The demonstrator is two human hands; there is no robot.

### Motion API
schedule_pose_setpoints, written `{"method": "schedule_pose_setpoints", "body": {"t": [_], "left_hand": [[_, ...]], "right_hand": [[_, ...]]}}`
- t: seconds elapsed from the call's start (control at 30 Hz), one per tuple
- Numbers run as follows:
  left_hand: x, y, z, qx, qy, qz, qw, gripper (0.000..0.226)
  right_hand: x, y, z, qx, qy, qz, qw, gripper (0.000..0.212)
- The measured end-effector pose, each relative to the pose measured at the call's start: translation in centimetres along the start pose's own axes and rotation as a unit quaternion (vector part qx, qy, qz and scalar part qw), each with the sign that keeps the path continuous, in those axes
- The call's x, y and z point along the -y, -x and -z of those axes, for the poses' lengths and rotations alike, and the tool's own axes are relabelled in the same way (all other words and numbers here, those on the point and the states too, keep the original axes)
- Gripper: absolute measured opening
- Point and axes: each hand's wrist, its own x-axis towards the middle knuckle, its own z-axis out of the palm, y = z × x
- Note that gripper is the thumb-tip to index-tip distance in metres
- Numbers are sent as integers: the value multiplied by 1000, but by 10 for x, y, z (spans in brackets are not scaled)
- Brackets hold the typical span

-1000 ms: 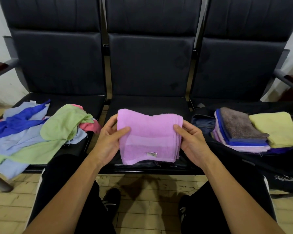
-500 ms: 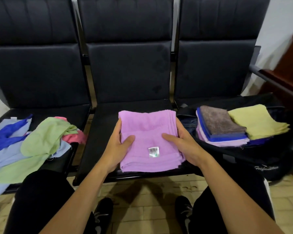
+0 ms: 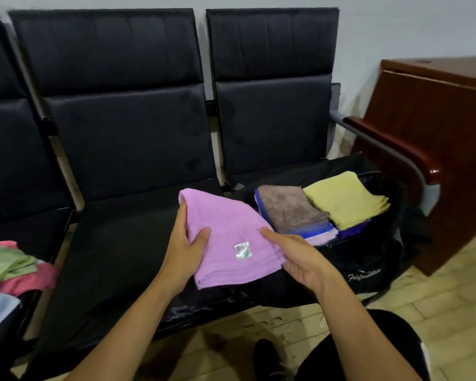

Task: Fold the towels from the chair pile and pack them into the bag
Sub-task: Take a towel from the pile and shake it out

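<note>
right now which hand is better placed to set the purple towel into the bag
Right hand: it holds the purple towel on the edge nearest the bag. The left hand grips the far side.

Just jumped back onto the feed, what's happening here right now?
A person holds a folded purple towel in both hands, the left hand gripping its left edge and the right hand its right edge, above the middle seat beside the open black bag. The bag on the right seat already holds folded towels, a brown one and a yellow one on top. Unfolded towels still lie on the left seat.
</note>
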Motion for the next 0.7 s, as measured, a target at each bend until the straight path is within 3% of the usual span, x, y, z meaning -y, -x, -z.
{"method": "schedule_pose_setpoints", "body": {"t": [0.23, 0.43, 0.5, 0.6, 0.7], "left_hand": [[-16, -41, -77, 6, 20, 0, 1000, 75], [-31, -80, -152, -3, 43, 47, 998, 76], [-36, -97, -184, 9, 30, 56, 998, 78], [-48, -119, -230, 13, 26, 21, 999, 78], [-49, -137, -272, 26, 41, 16, 999, 80]], "right_hand": [[24, -5, 57, -86, -51, 112, 989, 30], [50, -33, 106, -218, -104, 126, 962, 28], [59, -50, 128, -292, -133, 148, 935, 27], [82, -65, 153, -443, -104, 252, 854, 34], [100, -72, 176, -506, -55, 337, 792, 39]]}}
